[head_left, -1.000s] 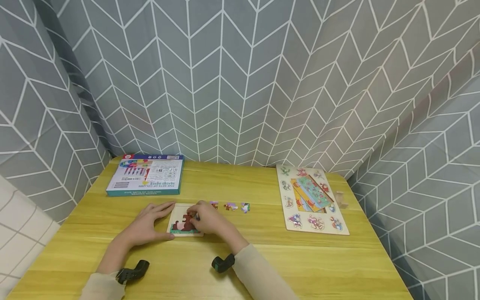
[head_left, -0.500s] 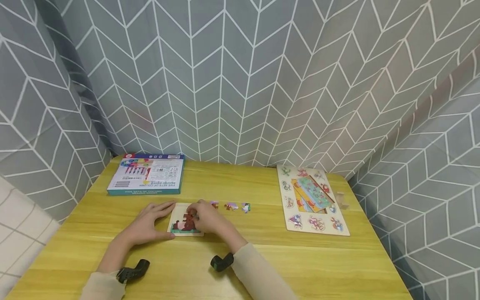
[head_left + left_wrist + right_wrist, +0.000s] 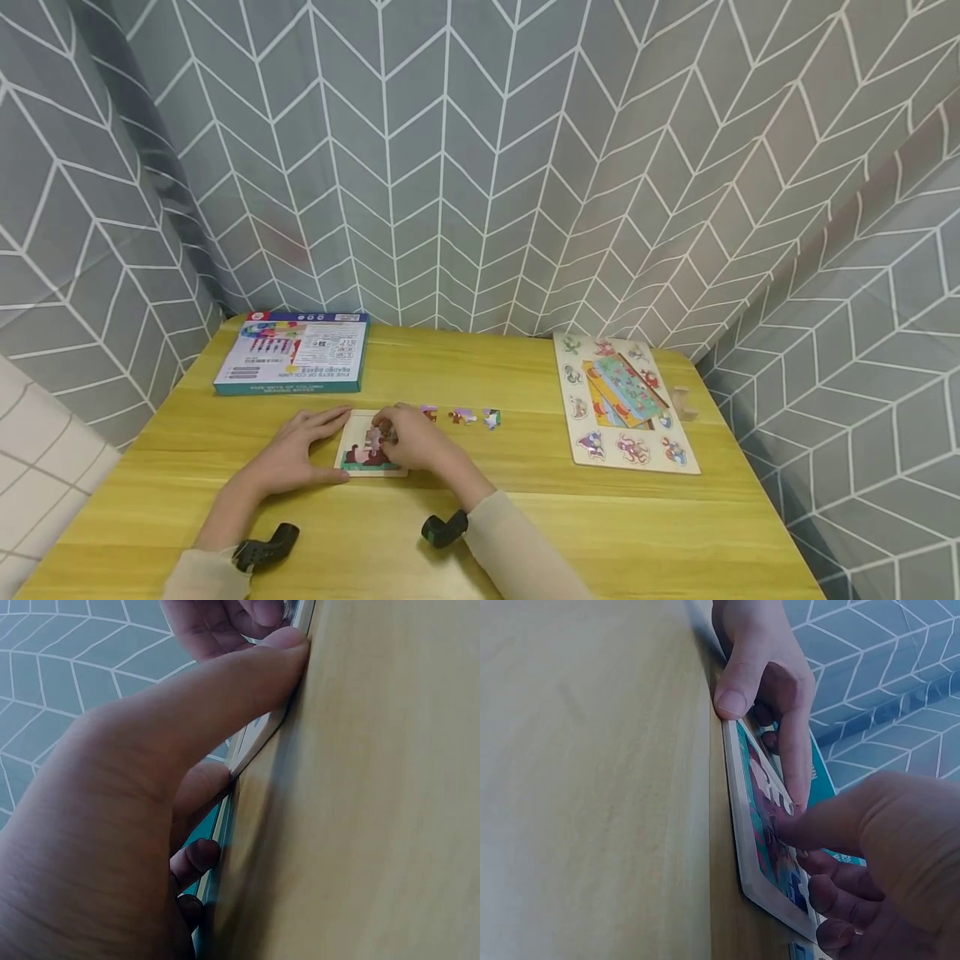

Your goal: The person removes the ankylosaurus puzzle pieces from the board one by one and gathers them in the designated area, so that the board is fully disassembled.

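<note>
A small framed jigsaw puzzle board [image 3: 360,422] lies flat on the table, its lower part showing brown and green picture pieces. My left hand [image 3: 298,448] holds the board's left side, thumb at the near corner and index finger at the far one. Over the board's right half, my right hand [image 3: 414,438] pinches a puzzle piece [image 3: 373,438] above the picture. In the right wrist view the right thumb [image 3: 829,825] lies over the pieces inside the pale frame [image 3: 742,840]. The fingers partly hide the held piece and the board's right side.
Loose puzzle pieces [image 3: 462,415] lie in a row right of the board. A boxed set [image 3: 288,354] stands at the back left. At the right rests a wooden peg puzzle [image 3: 592,457] with picture cards [image 3: 626,387] on top, and a small tan object [image 3: 682,403] beside it.
The piece under my right fingers has tilted and now looks paler. The right hand shifts only slightly; the left hand keeps its place on the board.
</note>
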The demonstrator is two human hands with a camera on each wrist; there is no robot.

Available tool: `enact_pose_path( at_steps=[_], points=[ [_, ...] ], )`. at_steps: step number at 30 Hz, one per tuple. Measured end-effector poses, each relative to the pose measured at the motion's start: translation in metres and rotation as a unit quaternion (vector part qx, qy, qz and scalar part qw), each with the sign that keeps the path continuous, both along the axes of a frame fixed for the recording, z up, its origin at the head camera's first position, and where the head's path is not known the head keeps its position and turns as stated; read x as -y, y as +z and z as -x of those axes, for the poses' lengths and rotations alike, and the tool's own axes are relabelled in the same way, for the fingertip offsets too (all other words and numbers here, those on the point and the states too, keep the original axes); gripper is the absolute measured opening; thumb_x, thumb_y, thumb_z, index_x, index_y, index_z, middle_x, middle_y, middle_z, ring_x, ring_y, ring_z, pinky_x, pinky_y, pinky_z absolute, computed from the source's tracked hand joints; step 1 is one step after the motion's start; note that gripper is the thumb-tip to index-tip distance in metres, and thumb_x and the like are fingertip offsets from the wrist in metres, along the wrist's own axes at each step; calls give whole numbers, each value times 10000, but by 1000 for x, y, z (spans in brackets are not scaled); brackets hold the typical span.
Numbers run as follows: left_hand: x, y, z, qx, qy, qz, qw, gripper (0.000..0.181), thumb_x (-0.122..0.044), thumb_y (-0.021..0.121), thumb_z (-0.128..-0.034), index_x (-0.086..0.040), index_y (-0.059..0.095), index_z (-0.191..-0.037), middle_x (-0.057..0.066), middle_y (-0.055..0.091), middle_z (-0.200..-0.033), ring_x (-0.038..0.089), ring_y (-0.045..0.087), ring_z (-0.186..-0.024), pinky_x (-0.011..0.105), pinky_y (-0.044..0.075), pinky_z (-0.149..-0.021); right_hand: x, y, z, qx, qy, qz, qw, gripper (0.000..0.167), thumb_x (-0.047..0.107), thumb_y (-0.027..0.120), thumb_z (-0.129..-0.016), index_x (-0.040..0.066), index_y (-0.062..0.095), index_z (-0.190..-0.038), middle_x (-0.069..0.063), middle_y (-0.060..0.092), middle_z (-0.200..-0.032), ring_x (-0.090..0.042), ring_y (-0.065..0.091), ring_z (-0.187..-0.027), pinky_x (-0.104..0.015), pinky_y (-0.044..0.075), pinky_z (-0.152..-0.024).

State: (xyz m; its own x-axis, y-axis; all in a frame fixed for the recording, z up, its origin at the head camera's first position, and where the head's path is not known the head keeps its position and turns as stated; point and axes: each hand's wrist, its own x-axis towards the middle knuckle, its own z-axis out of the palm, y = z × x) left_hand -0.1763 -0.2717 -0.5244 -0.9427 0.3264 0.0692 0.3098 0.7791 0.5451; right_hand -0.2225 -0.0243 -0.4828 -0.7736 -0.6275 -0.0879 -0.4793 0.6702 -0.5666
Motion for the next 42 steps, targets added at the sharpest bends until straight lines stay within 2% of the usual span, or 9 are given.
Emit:
enact_pose_path(
  at_steps=[7, 21, 34, 38, 42],
  points=[
    [1, -1, 1, -39, -8, 58, 10000, 1056, -635, 884, -764, -143, 487, -1610, 89, 477, -1637, 182, 436, -1089, 498, 452, -929, 0, 0, 2, 12, 71, -97, 9999, 371, 132, 785, -969, 73, 706, -1326, -31, 701, -1184, -56, 560, -913, -191, 499, -851],
    [0, -2, 1, -29, -6, 74, 10000, 1059, -645, 883, -761, -153, 487, -1611, 80, 490, -1624, 171, 432, -1079, 489, 450, -921, -3, -4, 2, -139, 186, -111, 9997, 363, 160, 708, -1031, 72, 684, -1382, -58, 683, -1281, -72, 587, -1018, -217, 506, -934],
    [-1, 2, 0, 21, 10, 65, 10000, 1058, -638, 888, -757, -147, 493, -1608, 86, 503, -1608, 173, 436, -1075, 499, 460, -923, -10, 6, -1, -148, 153, 242, 9995, 388, 155, 688, -1044, 60, 654, -1419, -80, 651, -1288, -87, 598, -991, -196, 510, -867],
    [-2, 2, 0, 32, 27, 84, 10000, 1064, -633, 890, -754, -146, 487, -1610, 85, 493, -1616, 191, 447, -1107, 524, 463, -939, -24, 5, -2, -122, -41, 549, 9984, 393, 132, 683, -1043, 26, 641, -1419, -96, 653, -1262, -93, 601, -934, -193, 509, -802],
    [-2, 2, 0, 50, 31, 95, 9999, 1067, -625, 891, -757, -140, 479, -1614, 82, 472, -1635, 199, 444, -1122, 530, 458, -947, -47, 2, -3, -242, -349, 722, 9965, 373, 137, 681, -1048, 20, 653, -1401, -113, 663, -1260, -107, 567, -903, -226, 500, -793]
  ],
)
